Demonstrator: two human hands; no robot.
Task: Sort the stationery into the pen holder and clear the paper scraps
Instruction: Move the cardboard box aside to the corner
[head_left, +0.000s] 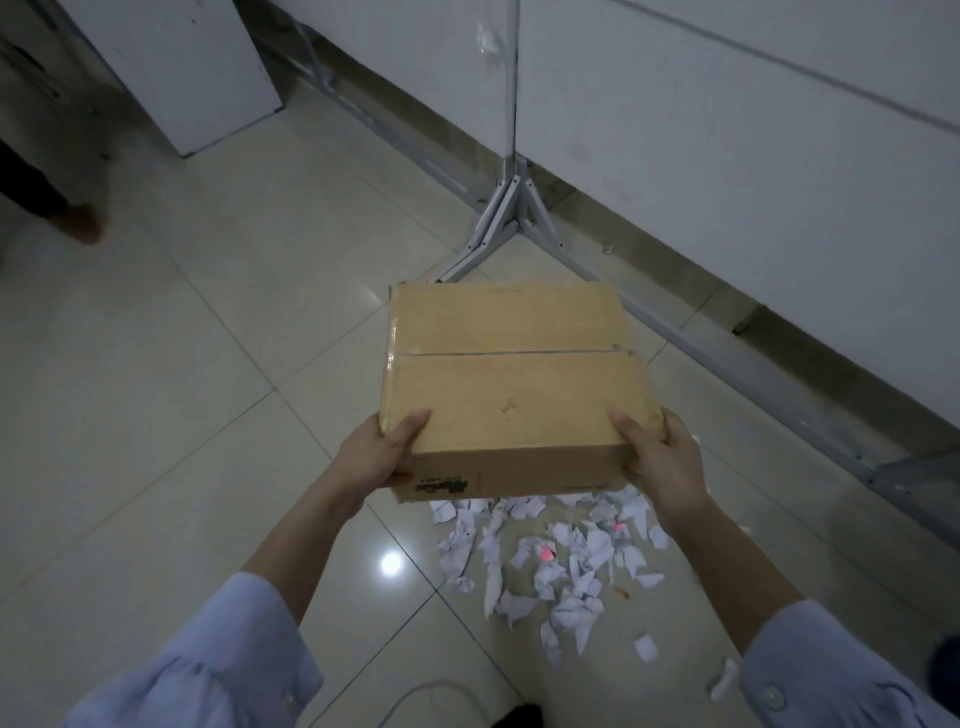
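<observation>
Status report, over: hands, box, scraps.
Left hand, right hand grip cardboard box at near corners. Paper scraps on floor beneath. Stand legs beyond.

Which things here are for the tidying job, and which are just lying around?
For the job:
- paper scraps strewn on the floor
- cardboard box, probably for the scraps, gripped by the left hand and the right hand

Just lying about:
- metal stand by the wall
- white board leaning at the back
</observation>
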